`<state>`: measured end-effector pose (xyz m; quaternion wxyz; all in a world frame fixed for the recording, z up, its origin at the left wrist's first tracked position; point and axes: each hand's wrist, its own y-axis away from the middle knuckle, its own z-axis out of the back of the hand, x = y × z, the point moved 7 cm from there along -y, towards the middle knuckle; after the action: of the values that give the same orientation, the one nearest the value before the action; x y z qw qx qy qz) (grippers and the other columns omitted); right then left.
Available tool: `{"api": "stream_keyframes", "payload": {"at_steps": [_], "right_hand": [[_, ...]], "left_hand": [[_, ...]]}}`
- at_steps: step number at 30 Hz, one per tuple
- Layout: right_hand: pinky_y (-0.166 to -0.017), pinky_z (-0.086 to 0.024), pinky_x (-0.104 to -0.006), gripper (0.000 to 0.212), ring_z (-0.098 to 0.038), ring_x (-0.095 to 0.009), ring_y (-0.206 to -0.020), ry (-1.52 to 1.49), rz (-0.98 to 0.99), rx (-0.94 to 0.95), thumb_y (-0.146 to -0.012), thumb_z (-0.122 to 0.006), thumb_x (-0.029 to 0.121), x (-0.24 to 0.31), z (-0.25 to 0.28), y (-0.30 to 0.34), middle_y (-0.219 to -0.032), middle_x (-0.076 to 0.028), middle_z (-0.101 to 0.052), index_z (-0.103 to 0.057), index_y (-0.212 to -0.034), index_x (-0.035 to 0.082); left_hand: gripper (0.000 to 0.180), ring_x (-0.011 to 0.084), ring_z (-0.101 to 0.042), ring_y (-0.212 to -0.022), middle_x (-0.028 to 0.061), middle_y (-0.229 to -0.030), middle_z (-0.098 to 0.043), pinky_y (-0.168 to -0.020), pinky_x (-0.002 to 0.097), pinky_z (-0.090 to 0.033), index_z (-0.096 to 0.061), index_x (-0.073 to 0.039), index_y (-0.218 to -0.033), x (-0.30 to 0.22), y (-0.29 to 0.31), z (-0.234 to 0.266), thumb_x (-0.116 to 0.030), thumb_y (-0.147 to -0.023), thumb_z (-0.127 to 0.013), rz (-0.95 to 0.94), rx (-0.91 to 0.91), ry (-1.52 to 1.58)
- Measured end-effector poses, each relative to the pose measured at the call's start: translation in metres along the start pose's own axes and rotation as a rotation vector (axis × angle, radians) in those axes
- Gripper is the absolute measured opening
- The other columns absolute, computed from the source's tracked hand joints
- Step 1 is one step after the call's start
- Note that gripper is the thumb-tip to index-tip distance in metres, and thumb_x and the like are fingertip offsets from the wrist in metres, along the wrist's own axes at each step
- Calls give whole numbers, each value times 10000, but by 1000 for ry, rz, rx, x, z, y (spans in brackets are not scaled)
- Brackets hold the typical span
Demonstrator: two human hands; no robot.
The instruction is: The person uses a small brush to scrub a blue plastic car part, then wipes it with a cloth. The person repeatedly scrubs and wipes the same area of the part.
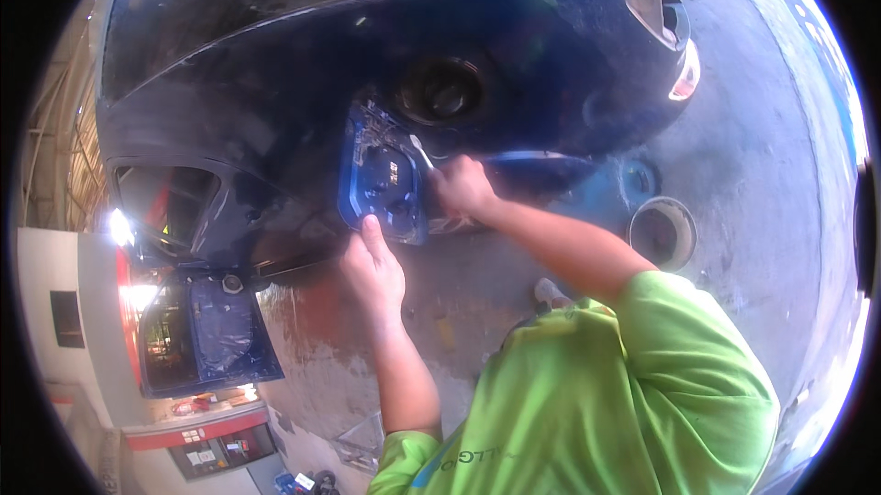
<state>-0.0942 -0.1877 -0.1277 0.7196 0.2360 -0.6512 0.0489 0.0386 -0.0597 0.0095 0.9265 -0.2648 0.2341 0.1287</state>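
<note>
A blue-edged fuel door is tilted with its dark inner side facing me. My left hand grips its lower edge, thumb on the front and fingers hidden behind. My right hand is closed round a slim toothbrush whose pale head points up and left, close to the door's right upper edge. Just above lies the round fuel filler recess in the car's dark blue side. Whether the door is still joined to the car there, I cannot make out.
The dark car body fills the upper part, with its tail light at the right. A bucket stands on the floor to my right. An opened car door reaches out at the lower left, near a red-edged counter.
</note>
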Motion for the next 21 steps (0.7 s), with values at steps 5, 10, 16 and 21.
{"api": "stream_keyframes", "payload": {"at_steps": [5,10,16,21], "right_hand": [[-615,-622,-389,397,-729,-247,-562,55,-44,118,-1026,-595,286,-11,0,16,-634,-135,-706,-741,-842,-34],[-572,-591,-380,426,-689,-211,-520,0,38,5,-1032,-562,292,-7,9,12,-595,-112,-681,-724,-793,-21],[-658,-577,-426,382,-698,-303,-659,-48,180,-25,-1015,-600,338,-16,8,34,-750,-181,-717,-749,-895,7],[-781,-570,-495,305,-706,-427,-891,119,333,-294,-1000,-640,358,6,13,1,-895,-200,-743,-758,-962,80]], "left_hand": [[604,184,-548,-443,85,-596,-553,-388,329,-458,-669,97,-957,7,-4,3,-455,-1103,-473,-8,-23,-5],[582,224,-569,-486,115,-626,-573,-452,369,-472,-673,88,-953,4,-1,1,-434,-1108,-468,37,22,44],[561,250,-608,-503,163,-692,-652,-456,375,-485,-683,88,-1002,7,1,3,-416,-1112,-462,248,71,144],[576,106,-412,-407,-3,-527,-435,-382,300,-410,-645,52,-939,9,0,0,-458,-1114,-442,245,26,219]]}}
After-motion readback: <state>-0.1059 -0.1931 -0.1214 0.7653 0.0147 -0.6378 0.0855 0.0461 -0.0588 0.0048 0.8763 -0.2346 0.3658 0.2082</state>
